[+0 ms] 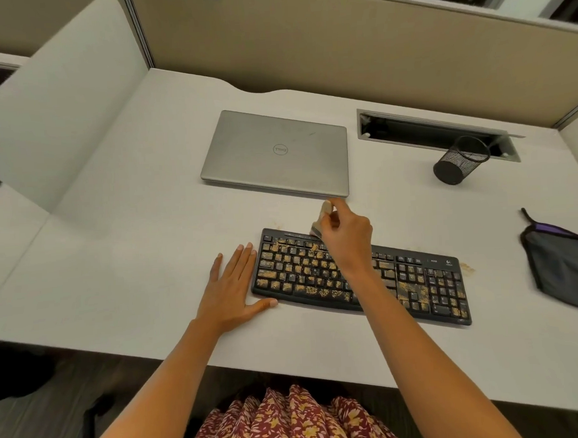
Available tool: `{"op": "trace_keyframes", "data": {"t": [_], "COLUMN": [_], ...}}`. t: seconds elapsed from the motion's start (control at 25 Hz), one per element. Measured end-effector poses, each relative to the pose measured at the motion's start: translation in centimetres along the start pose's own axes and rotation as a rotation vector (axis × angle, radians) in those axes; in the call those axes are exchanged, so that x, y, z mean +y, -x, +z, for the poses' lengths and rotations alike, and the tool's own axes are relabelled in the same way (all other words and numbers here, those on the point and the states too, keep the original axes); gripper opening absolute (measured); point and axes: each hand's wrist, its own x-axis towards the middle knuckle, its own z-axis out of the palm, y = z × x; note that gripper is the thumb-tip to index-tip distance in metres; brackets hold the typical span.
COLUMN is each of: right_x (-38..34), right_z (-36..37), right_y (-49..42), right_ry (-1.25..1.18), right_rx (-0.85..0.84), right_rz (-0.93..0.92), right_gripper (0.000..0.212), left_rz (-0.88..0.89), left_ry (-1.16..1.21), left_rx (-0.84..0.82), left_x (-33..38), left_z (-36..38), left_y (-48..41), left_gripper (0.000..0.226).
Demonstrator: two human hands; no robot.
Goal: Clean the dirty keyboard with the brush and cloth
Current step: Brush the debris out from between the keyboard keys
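A black keyboard [413, 279] lies on the white desk, strewn with yellow-brown crumbs across its keys. My right hand [346, 236] grips a small pale brush [320, 221] by its handle, with the bristle end down on the keyboard's top row near the left. My left hand [232, 287] rests flat on the desk against the keyboard's left edge, fingers straight and thumb along the front corner. A grey cloth with purple and black trim [563, 266] lies at the right edge of the desk, apart from both hands.
A shut silver laptop [276, 153] lies behind the keyboard. A black mesh pen cup [460, 161] lies tipped beside a cable slot [426, 130] at the back right. Partition walls enclose the desk [118, 276] at the back and left. Crumbs lie on the desk by the keyboard's right end.
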Motion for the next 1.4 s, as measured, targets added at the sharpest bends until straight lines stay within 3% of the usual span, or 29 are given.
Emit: {"op": "trace_keyframes", "data": {"t": [0.28,0.52,0.88,1.16,1.4], "right_x": [-2.8,-1.6,-1.6,-0.8,-1.1], "right_z": [3.0,2.0,2.7,1.7,2.8], "right_y": [0.3,-1.2,-0.2,-1.4,0.7], "right_ry": [-0.057,-0.149,-0.063,-0.128,-0.036], "right_rx": [-0.084,-0.104,-0.302,-0.176,-0.239], "right_rz": [-0.129,-0.081,-0.254,-0.198,-0.268], "right_gripper": [0.005,0.012,0.02,0.013,0.014], "left_rz": [-0.021,-0.059,-0.051,-0.059,-0.067], "left_ry": [-0.026,0.023,0.058,0.058,0.065], "left_rx": [0.013,0.075,0.11,0.111,0.129], "left_x": [0.1,-0.1,-0.1,-0.1,-0.1], "left_z": [0.0,0.4,0.4,0.6,0.6], "left_y": [0.4,1.3,1.4,1.5,1.5], "left_gripper": [0.101,0.093,0.092,0.093,0.093]}}
